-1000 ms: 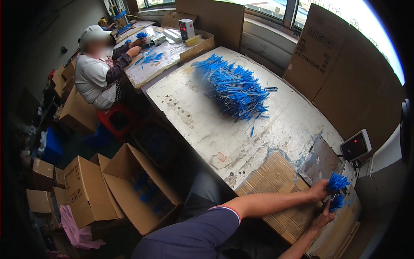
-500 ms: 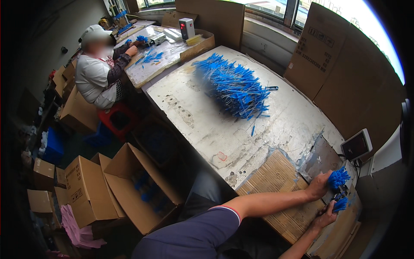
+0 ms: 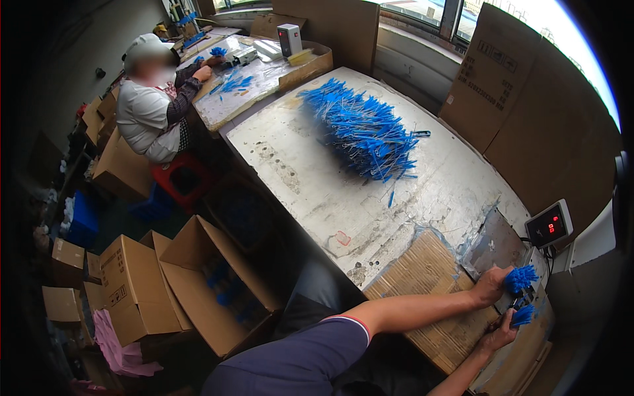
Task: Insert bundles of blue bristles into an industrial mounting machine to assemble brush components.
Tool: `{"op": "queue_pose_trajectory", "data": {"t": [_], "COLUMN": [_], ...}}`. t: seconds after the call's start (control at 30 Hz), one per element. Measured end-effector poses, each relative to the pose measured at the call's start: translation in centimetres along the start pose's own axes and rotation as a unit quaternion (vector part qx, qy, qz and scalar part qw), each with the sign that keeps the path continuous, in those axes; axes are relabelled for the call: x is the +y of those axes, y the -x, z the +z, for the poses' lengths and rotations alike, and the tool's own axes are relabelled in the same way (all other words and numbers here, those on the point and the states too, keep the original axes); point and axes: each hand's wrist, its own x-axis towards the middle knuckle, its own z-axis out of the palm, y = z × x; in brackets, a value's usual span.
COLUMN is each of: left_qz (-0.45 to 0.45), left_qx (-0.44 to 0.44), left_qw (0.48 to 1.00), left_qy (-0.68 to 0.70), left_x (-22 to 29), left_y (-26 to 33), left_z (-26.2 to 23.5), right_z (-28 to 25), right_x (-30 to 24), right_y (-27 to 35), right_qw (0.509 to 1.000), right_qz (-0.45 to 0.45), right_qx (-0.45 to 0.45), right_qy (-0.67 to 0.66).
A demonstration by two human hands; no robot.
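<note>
At the right end of the table, my left hand is closed round a bunch of blue-tipped thin sticks, whose blue ends fan out past the fingers. Just nearer, my right hand grips a smaller bunch of blue-tipped sticks. Between the hands is a small dark metal fixture, partly hidden by them. A large heap of the same blue-tipped, thin-shafted sticks lies further back on the white table.
Flat cardboard covers the table's near edge. A small display stands behind my hands. Open cardboard boxes sit lower left. A co-worker sits at another table. Tall cardboard sheets line the window side.
The small display by my hands, dark before, now shows lit red digits. Both hands keep nearly the same place and grip. The co-worker's hands have shifted slightly.
</note>
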Motion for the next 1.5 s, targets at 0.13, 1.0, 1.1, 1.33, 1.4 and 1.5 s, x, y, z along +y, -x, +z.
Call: {"op": "queue_pose_trajectory", "data": {"t": [0.13,1.0,1.1,1.33,1.4,1.5], "left_qz": [0.033,-0.046,-0.060,-0.081,-0.067,-0.074], "left_qx": [0.046,0.088,0.079,0.076,0.088,0.081], "left_qw": [0.997,0.995,0.995,0.993,0.994,0.994], "left_qy": [-0.050,-0.015,-0.032,-0.034,-0.010,0.019], "left_x": [-0.7,-1.1,-1.4,-1.3,-1.2,-0.8], "left_y": [-0.2,-0.6,-0.5,-0.5,-0.5,-0.5], "left_z": [-0.5,-0.3,-0.3,-0.2,-0.4,-0.4], "right_z": [0.8,0.7,0.9,0.7,0.5,0.1], "right_x": [-0.4,-0.2,-0.4,0.1,0.4,0.8], "right_y": [0.3,0.0,0.1,-0.2,-0.4,-0.5], "right_qw": [1.000,1.000,0.999,0.999,0.999,0.999], "right_qz": [0.000,-0.007,-0.011,-0.003,0.001,0.001], "right_qx": [-0.018,-0.018,-0.013,-0.014,-0.020,-0.022], "right_qy": [0.006,0.025,0.032,0.032,0.027,0.023]}}
